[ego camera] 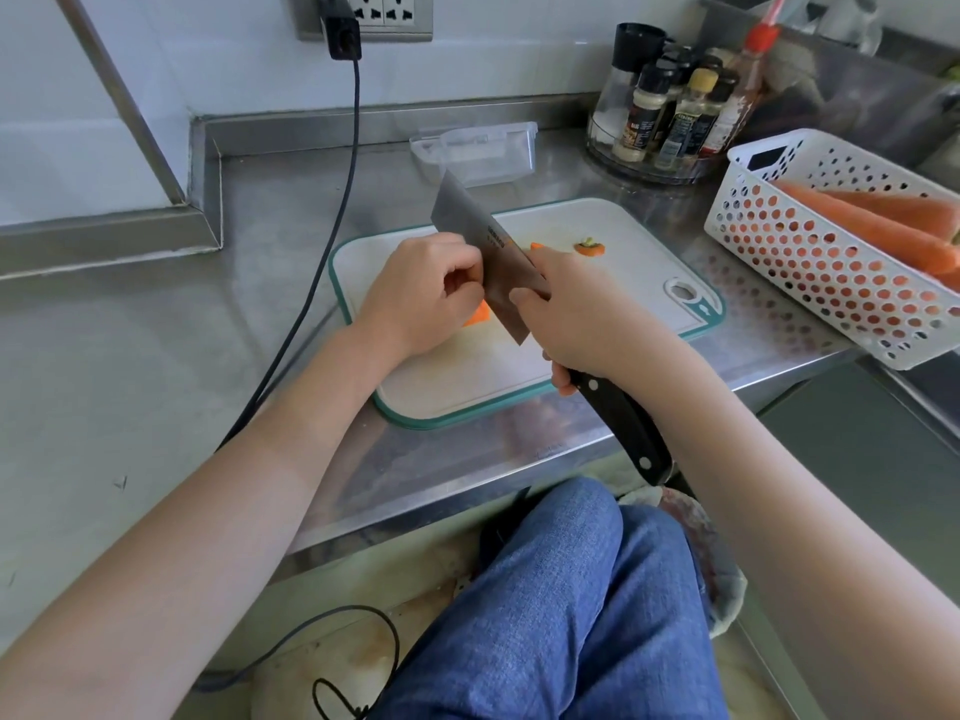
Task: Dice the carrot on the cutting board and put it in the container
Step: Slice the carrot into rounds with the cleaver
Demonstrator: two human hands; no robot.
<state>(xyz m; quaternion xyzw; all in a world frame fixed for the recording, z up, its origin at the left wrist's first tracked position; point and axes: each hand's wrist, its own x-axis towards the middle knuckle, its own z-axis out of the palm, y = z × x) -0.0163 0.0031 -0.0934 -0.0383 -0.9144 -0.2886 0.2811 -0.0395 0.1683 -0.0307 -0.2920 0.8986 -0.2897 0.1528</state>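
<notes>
From the head camera, the left hand [421,293] curls over the carrot [479,315] on the white cutting board [613,283], fingers bent and knuckles set against the flat of the cleaver [488,262]. Only a small orange wedge of the carrot shows below the hand; the rest is hidden. The right hand [582,314] wraps the cleaver where blade meets the black handle [623,428], forefinger and thumb pinching the blade's heel. The blade stands nearly upright, edge down at the carrot. A cut-off carrot top [589,247] and a small orange piece [537,246] lie farther back on the board, well apart from the cutting.

The clear container [475,153] stands on the steel bench [156,324] just behind the board, and I see no carrot in it. A white basket [810,262] with whole carrots stands to the right.

The work looks to be in the cutting step, early, with little yet diced. The next move calls for a straight downward press with the guiding fingertips tucked back, then shifting the left hand along for the following cut.
</notes>
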